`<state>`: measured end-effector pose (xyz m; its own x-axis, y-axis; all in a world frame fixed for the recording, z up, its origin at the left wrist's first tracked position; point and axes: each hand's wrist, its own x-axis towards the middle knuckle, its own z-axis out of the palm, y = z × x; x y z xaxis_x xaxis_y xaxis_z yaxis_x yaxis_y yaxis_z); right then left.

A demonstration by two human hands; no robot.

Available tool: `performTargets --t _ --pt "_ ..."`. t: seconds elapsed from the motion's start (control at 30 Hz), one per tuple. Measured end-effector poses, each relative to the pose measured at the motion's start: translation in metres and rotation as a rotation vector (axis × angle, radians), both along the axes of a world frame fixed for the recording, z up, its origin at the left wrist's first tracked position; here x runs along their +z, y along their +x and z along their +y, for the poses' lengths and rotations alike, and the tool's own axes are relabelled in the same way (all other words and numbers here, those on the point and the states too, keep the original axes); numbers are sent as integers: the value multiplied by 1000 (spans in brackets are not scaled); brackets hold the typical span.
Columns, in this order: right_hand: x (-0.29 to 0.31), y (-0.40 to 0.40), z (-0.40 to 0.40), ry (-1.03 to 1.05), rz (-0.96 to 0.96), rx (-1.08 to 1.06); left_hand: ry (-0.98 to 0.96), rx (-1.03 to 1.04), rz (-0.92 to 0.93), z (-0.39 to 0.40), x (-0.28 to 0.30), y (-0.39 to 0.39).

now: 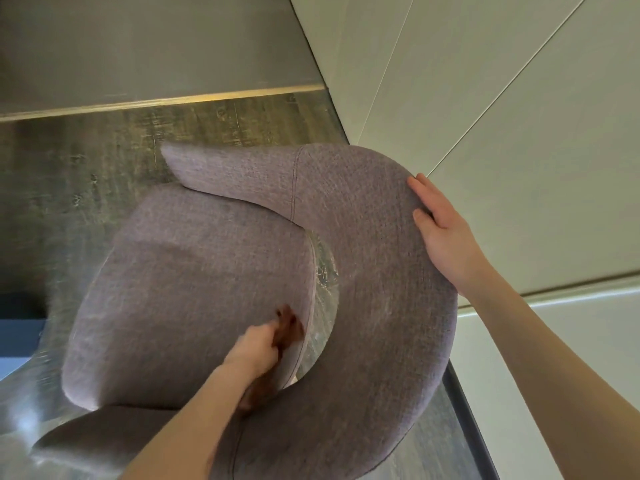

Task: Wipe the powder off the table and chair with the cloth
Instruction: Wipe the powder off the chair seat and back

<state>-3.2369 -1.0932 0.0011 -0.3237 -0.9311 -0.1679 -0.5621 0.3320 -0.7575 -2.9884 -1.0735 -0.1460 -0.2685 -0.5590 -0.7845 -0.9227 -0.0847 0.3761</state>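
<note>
A mauve fabric chair (194, 282) with a curved backrest (377, 258) fills the middle of the head view. My left hand (254, 348) grips a brown cloth (287, 329) and holds it against the rear right edge of the seat, beside the gap to the backrest. The hand hides most of the cloth. My right hand (445, 233) rests flat on the outer top of the backrest, fingers straight. Faint pale smears show on the seat fabric. No table is in view.
Dark wood-look floor (104, 174) lies behind and to the left of the chair. Pale wall panels (502, 116) rise close on the right, a grey panel with a lit strip (166, 98) stands at the back, and a blue object (17, 337) sits at the left edge.
</note>
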Motion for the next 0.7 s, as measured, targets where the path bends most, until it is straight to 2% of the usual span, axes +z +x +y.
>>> performTargets --t 0.07,0.13,0.2,0.27,0.47,0.57,0.7 --pt "0 0 0 1 1 -6 -124 206 95 -14 14 -6" --pt "1 1 1 7 18 1 -252 322 268 -24 37 -32" --pt "1 0 0 -4 25 4 -353 311 463 -24 64 -69" --pt "0 0 0 -21 25 2 -374 229 565 -18 75 -101" --pt "-3 -2 -1 -13 15 -14 -292 50 387 -13 42 -111" --pt "-4 -3 -1 -3 12 -16 -138 10 238 -7 11 -96" --pt "-3 -3 -1 -15 29 -6 142 -189 3 12 -26 -53"
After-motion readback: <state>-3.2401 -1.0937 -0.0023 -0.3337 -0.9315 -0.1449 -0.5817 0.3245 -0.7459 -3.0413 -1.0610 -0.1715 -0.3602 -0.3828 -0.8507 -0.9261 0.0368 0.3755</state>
